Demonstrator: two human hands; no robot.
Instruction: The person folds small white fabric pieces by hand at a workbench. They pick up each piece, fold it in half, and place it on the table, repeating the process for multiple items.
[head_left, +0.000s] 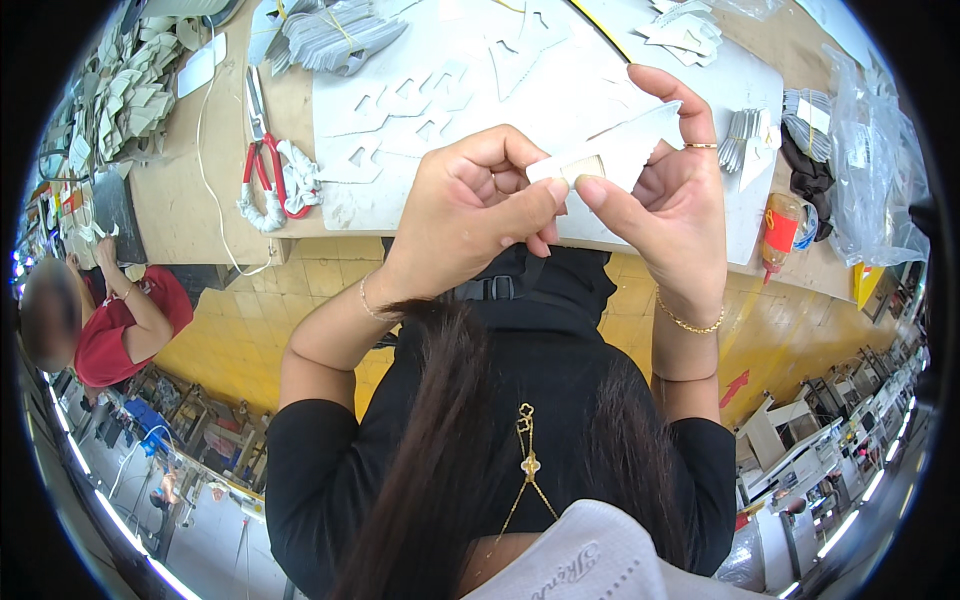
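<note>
The piece (635,133) looks matt and smooth, perhaps leather or coated cloth. The scissors (262,132) have metal blades (256,103) and red plastic handles (277,180). The bag (872,165) is glossy, crinkled plastic.

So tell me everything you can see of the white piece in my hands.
The white piece is thin and sheet-like, perhaps synthetic leather or fabric. Near its left end is a small four-sided opening, beige inside; toward the right it rises to a pointed upper corner. The right edge looks toothed. It is held tilted, raised above the table. The left hand pinches its left end; the right hand has its thumb by the opening.
</note>
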